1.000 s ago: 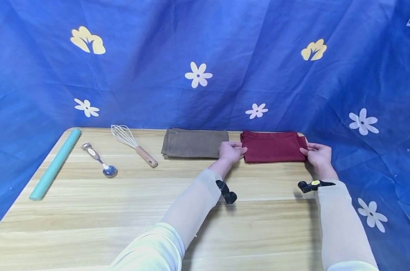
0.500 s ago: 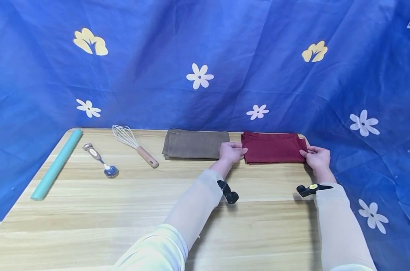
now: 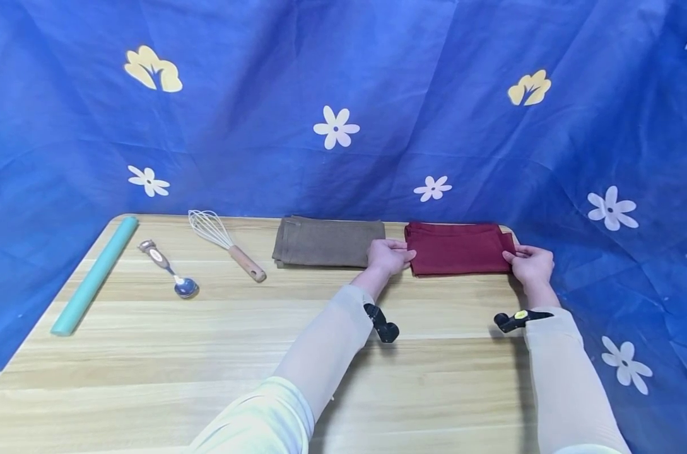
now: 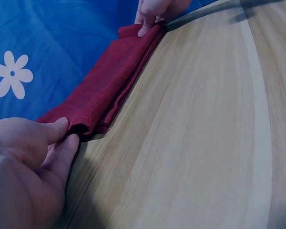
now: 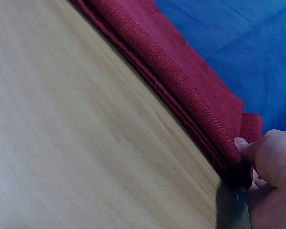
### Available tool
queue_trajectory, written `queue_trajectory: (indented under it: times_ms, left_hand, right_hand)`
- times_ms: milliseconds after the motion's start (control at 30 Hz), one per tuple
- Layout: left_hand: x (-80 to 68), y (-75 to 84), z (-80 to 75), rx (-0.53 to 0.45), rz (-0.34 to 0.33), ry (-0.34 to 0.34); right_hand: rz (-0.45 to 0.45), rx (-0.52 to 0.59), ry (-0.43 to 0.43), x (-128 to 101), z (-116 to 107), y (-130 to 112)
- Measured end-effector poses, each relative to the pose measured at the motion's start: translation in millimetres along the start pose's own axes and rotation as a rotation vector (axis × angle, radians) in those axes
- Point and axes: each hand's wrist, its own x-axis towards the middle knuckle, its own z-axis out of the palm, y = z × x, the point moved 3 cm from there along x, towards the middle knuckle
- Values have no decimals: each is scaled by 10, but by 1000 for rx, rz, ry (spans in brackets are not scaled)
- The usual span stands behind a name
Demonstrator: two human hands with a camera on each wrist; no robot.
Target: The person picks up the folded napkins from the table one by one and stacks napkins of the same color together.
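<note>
A folded dark red cloth (image 3: 457, 249) lies near the back right corner of the wooden table, its layers stacked along the front edge. My left hand (image 3: 386, 257) pinches its left end, thumb on top and fingers beneath, as the left wrist view shows. At the opposite end my right hand (image 3: 533, 265) pinches the right edge, with the thumb (image 5: 242, 144) over the top layer. A small flap of the cloth sticks out beside that thumb. Just left of the red cloth, a folded grey-brown cloth (image 3: 326, 243) lies flat, partly overlapped by my left hand in the head view.
Left of the cloths lie a whisk (image 3: 226, 244) with a wooden handle, a spoon (image 3: 170, 269) with a decorated handle and a teal tube (image 3: 96, 277). A blue curtain (image 3: 252, 126) with flower prints hangs along the table's back and right side.
Both hands keep their pinch on the red cloth's ends, and the cloth stays in place. The right wrist shifts slightly left; the head view moves very slightly.
</note>
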Motion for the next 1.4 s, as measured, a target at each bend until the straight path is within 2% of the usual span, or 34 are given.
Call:
queue_trajectory:
  times_ms: [133, 300, 367, 467, 600, 767, 1000, 1167, 1400]
  left_hand:
    - [-32, 14, -27, 16, 15, 0]
    - [-104, 41, -31, 50, 49, 8]
    - [-131, 57, -33, 100, 61, 11]
    - [-172, 86, -45, 258, 85, 25]
    - [-204, 105, -52, 382, 97, 18]
    - [-236, 144, -83, 392, 92, 3]
    - [-279, 297, -259, 426, 160, 10]
    - [-271, 370, -391, 383, 178, -13]
    - [-332, 483, -518, 387, 239, -33]
  right_hand:
    - [-9, -14, -6, -17, 4, 1]
    - [-30, 22, -24, -78, -49, -5]
    - [-43, 50, -35, -103, -85, -6]
    - [-49, 65, -58, -141, -133, -11]
    - [-76, 12, -64, -184, -202, -42]
    - [-140, -38, -51, -197, -302, -116]
    - [-196, -46, -67, -255, -437, -267]
    - [-260, -12, -82, -332, -458, -401]
    - [-331, 77, -127, -438, -415, -559]
